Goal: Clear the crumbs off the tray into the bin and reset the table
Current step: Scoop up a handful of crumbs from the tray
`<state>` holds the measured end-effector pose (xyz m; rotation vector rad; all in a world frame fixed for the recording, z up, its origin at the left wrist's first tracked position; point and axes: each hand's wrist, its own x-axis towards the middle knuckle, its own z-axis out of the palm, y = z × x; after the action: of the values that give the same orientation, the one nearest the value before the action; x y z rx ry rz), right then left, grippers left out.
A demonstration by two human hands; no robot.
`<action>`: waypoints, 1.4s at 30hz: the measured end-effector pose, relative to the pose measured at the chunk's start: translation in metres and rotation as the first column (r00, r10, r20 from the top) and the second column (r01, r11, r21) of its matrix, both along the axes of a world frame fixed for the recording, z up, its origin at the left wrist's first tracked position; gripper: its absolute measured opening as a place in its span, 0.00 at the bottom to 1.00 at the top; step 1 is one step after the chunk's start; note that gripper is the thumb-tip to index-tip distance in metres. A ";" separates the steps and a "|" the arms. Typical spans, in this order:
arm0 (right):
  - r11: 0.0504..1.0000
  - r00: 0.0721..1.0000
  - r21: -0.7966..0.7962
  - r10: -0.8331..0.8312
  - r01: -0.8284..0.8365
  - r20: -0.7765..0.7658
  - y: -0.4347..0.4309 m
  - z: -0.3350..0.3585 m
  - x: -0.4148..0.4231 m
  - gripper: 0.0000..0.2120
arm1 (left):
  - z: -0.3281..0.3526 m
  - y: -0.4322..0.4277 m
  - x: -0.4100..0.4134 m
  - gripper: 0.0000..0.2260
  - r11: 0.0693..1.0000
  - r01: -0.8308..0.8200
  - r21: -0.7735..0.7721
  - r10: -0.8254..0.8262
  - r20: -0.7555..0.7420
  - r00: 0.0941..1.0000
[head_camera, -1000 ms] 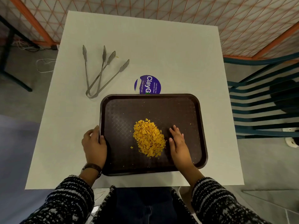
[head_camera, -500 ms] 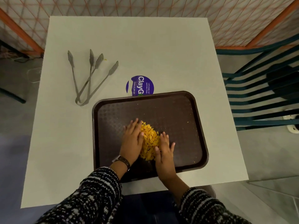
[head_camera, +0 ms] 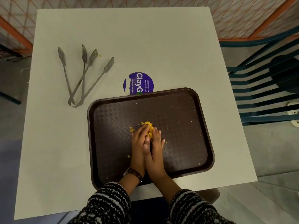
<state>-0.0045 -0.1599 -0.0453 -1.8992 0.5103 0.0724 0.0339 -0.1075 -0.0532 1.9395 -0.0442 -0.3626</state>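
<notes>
White table (head_camera: 161, 46) is carrying a brown tray (head_camera: 202, 126). Left hand (head_camera: 139, 147) and right hand (head_camera: 156, 151) are cupping together, fingers closing around the orange crumbs (head_camera: 149, 126). Strays are lying loose; binning is not yet done.

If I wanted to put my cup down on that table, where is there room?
The far half of the white table, beyond the purple sticker, is bare, as is the near-left stretch beside the brown tray. It is crowded at the two tongs far left, and on the tray, where both hands cup the crumbs.
</notes>
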 end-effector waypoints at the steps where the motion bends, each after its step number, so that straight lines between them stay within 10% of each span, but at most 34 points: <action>1: 0.998 1.000 0.057 -0.011 0.011 0.010 0.001 0.002 0.002 0.36 | 0.005 -0.002 -0.001 0.18 0.994 -0.050 -0.100 0.046 -0.046 0.998; 11: 0.633 0.907 0.662 -0.376 0.401 -0.190 -0.010 0.036 0.029 0.14 | 0.032 -0.021 0.011 0.13 0.688 -0.631 -0.359 0.448 -0.473 0.758; 19: 0.312 0.753 0.729 -0.514 0.610 -0.410 -0.010 0.049 0.043 0.10 | 0.050 -0.017 0.023 0.13 0.326 -0.853 -0.407 0.237 -0.838 0.491; 42: 0.045 0.741 0.853 -0.521 0.520 -0.424 -0.015 0.093 0.045 0.13 | 0.118 -0.022 0.021 0.13 0.345 -0.778 -0.526 0.081 -0.809 0.583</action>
<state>0.0406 -0.1753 0.0476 -0.3674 0.8880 -0.1046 0.0551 -0.1296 0.0650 0.5999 0.7190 -0.4898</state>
